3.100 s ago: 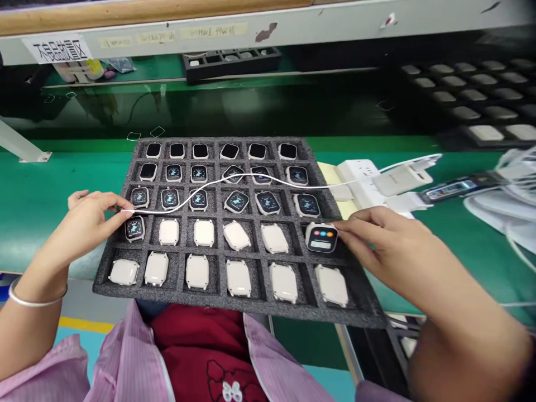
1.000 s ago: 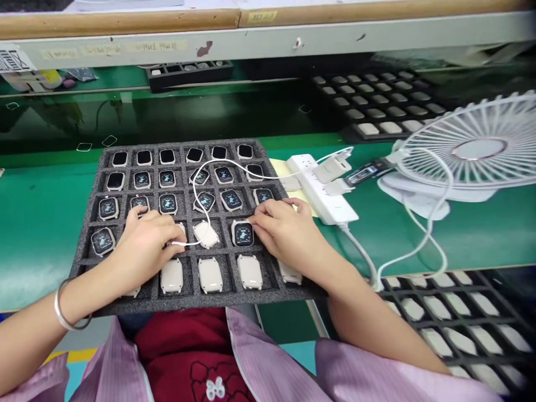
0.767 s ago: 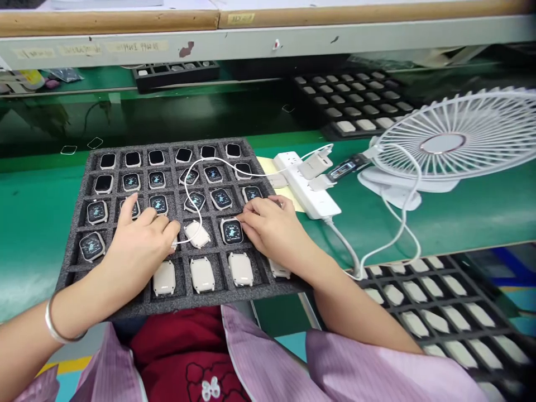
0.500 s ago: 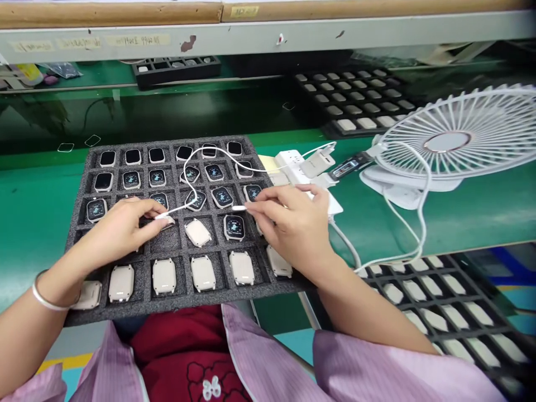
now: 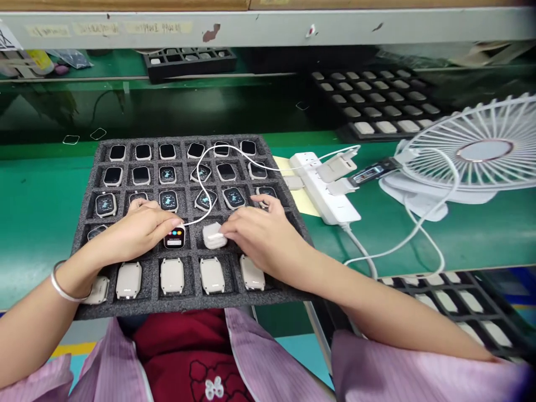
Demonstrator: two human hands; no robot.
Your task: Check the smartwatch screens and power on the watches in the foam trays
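Observation:
A dark foam tray (image 5: 190,306) holds rows of square smartwatches, some face up and others back up. My left hand (image 5: 136,229) is closed over the end of a thin white cable (image 5: 205,184), touching a watch (image 5: 175,237) whose lit screen shows coloured icons. Its fingertips partly hide the cable end. My right hand (image 5: 268,240) pinches a small white stick-like piece (image 5: 216,237) against or just above a pale watch (image 5: 210,230) one compartment to the right. Exactly how the piece meets that watch cannot be made out.
Right of the tray lies a white power strip (image 5: 329,195) with plugged-in adapters. A white fan (image 5: 481,151) stands beyond it. Another watch tray (image 5: 352,133) sits at the back, and one more (image 5: 460,312) is lower right. A shelf edge (image 5: 259,29) crosses the top.
The watch at my left hand now lies face up with its screen lit. My right hand has moved left and down with the white piece, over to the pale watch.

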